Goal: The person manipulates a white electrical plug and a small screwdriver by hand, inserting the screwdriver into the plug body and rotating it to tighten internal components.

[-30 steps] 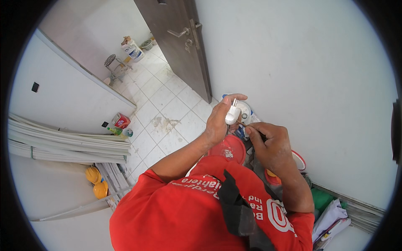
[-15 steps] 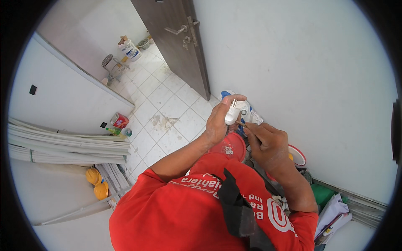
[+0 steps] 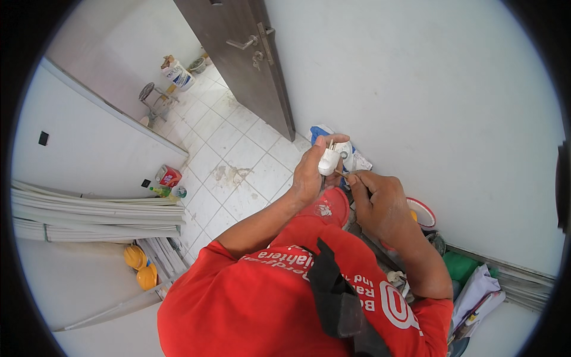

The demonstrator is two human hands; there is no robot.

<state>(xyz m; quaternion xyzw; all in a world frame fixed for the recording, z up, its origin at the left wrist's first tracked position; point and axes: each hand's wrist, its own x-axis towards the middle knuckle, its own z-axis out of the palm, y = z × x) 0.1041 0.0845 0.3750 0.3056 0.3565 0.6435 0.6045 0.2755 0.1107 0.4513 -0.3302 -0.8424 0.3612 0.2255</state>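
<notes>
In front of my red shirt, my left hand (image 3: 307, 174) grips a white electrical plug (image 3: 328, 162) between thumb and fingers. Its metal prongs point up, away from my body. My right hand (image 3: 380, 201) is closed on a thin brownish rod-like tool (image 3: 341, 174), whose tip reaches the lower right of the plug. What the tip touches is too small to tell. Below the hands is a red bucket (image 3: 339, 205), partly covered by my left arm and shirt.
A dark door (image 3: 244, 59) stands open ahead, beside a white wall. Bundled white pipes (image 3: 89, 208) and yellow helmets (image 3: 135, 256) are at the left. A stool (image 3: 151, 95) and a white pail (image 3: 178, 72) stand beyond on the tiles. Bags (image 3: 476, 297) lie at the right.
The view has shifted slightly. Both hands keep their holds, and the right hand has turned a little around the thin tool while the plug stays nearly in place.
</notes>
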